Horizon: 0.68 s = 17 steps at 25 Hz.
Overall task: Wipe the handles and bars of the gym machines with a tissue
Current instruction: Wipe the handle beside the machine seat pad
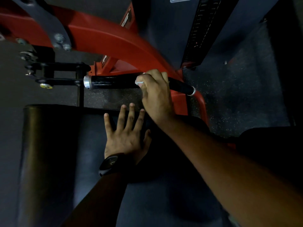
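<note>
From the head view, looking down over the person's arms, the right hand (155,92) is clenched over the top of a black handle (114,81) that runs crosswise in front of a red frame (106,38). A wad of white tissue (139,83) is trapped between the fingers and the grip. Only a small crumpled edge of it peeps out on the hand's left side, by the thumb. The hand sits right of the handle's middle. A long stretch of bare black grip lies to its left, running to a silver collar (87,81). A shorter stretch lies to its right, ending at a silver ring (192,91).

The left hand (126,133) grasps nothing. It lies flat with fingers spread on the dark padded seat (49,145) just below the handle, apparently bracing. A dark watch (111,163) sits at that wrist.

Beyond the frame stands a dark weight stack (201,30), and speckled rubber floor (237,95) shows to the right. The picture is dim and a little blurred, so I can't tell whether the grip is already clean.

To my eye the step in hand is wiping this one handle, with the tissue pressed to it in mid-length. The next move probably calls for sliding the closed hand along the grip toward the collar. It should keep enough squeeze that the tissue stays wrapped round the handle and doesn't slip out. The short end by the ring needs covering too. The other bars of the machine look yet to be done.
</note>
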### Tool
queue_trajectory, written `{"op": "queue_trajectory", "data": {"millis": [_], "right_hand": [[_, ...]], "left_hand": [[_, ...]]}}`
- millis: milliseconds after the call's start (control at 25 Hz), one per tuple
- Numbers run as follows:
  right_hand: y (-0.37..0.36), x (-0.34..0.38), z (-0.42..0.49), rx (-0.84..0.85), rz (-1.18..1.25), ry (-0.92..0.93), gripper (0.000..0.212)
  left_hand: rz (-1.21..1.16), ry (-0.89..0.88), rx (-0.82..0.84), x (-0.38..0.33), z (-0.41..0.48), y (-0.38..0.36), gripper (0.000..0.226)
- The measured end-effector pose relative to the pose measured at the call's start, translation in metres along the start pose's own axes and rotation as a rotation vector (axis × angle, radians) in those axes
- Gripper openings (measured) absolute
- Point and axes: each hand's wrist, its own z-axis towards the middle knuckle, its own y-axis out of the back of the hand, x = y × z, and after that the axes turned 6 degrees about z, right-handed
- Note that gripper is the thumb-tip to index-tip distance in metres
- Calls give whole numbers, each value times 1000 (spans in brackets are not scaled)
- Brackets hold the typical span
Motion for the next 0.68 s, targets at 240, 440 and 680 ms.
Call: {"op": "queue_trajectory", "data": {"millis": [240,440,680], "right_hand": [[40,-28,49,388,-299,-22,25],[52,-41,64,514,-316,-33,23],[65,-36,71,574,-201,-197,23]], "left_hand": [[-18,-10,-8,1,-2,2,71],[-23,-4,-29,0,-2,1,69],[-15,-81,-25,1,-5,1,65]]}}
